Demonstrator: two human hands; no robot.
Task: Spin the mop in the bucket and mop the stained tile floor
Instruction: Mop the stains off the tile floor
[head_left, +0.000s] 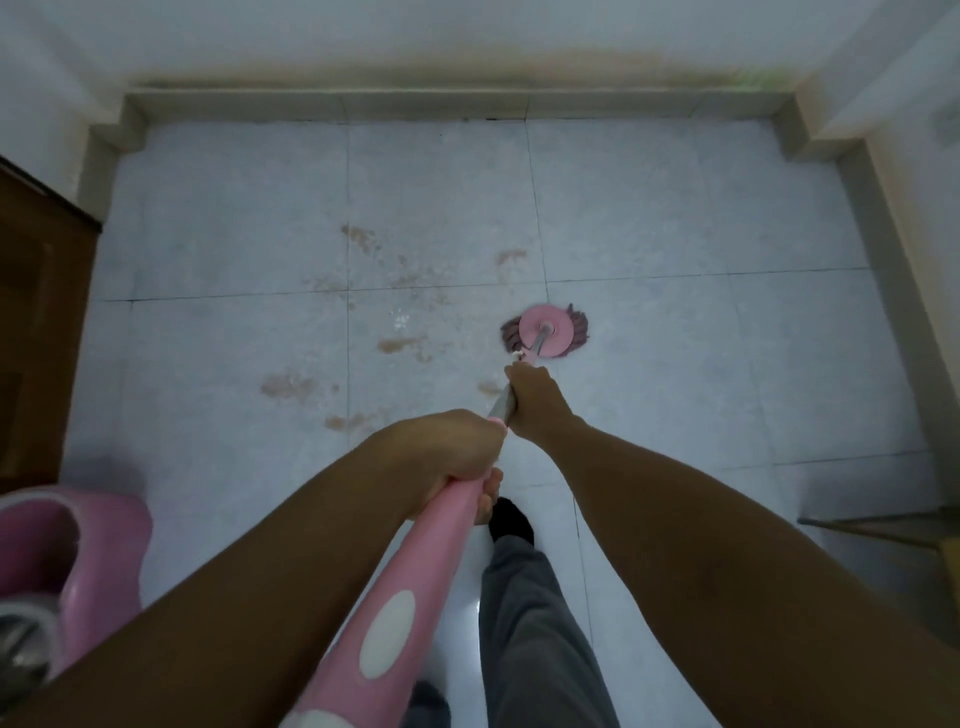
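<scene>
While both hands clamp the mop handle (415, 561) | left hand (457, 452), right hand (530, 400) wrapped tight | mop head (545, 332) on floor beyond right hand | brown stains (395, 291) left of grip unmopped | mopping judged barely begun

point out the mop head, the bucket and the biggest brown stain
round pink mop head (545, 332), head view, on its plastic disc
pink plastic bucket (104, 540), head view, on its outer wall
brown floor stain (288, 385), head view, on its middle

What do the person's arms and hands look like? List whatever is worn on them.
Both arms are bare from the bottom edge of the picture to the fingers: no sleeves show. The left hand and the right hand carry no gloves, and no watch, ring or bracelet is visible. Both forearms are long and slim; the wide-angle view makes them look broad near the camera.
</scene>
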